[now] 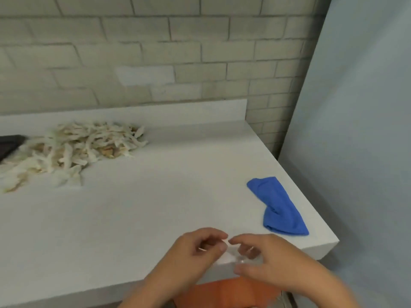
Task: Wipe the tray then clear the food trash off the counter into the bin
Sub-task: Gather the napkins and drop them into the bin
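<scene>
Your left hand (198, 247) and right hand (269, 256) meet at near edge of counter (155, 207). Fingers curled, both pinching small pale piece (226, 255) between them; too blurred to name. Food trash (73, 147) heaped far left, big pile, not yet cleared. Dark tray (10, 144) barely shows at left edge, just beside pile; can't tell if wiped. Blue cloth (280, 207) lies crumpled near right edge, apart from your hands. Orange shape (222, 292) below counter edge: bin or not, unclear. Judgement: wiping probably over, clearing hardly begun.
</scene>
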A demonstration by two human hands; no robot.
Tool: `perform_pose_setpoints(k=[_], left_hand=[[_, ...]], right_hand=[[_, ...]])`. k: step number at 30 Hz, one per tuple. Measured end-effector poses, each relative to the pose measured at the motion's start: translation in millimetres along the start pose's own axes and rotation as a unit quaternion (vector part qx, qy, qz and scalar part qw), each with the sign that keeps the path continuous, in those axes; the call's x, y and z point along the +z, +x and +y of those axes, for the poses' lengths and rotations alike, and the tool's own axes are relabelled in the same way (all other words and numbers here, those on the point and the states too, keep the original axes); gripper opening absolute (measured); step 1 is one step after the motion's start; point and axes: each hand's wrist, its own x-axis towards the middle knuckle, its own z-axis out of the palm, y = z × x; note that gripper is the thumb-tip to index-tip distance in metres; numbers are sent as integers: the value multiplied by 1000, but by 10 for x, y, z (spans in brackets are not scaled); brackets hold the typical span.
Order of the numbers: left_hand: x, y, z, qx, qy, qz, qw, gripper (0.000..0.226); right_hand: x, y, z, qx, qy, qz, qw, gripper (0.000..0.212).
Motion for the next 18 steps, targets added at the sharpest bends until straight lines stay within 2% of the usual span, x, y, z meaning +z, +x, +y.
perform_pose_setpoints(k=[3,8,18], left_hand=[[-591,-31,119,-16,-9,89,996,12],[-1567,-38,-2,-54,-54,171,982,12],[-3562,-123,-671,-103,-52,265,957,11]], right_hand=[[-120,388,-474,-48,-6,33,998,58],[-39,1231,-1281,-87,5,33,996,65],[415,2864,-2801,-129,-30,5,991,71]])
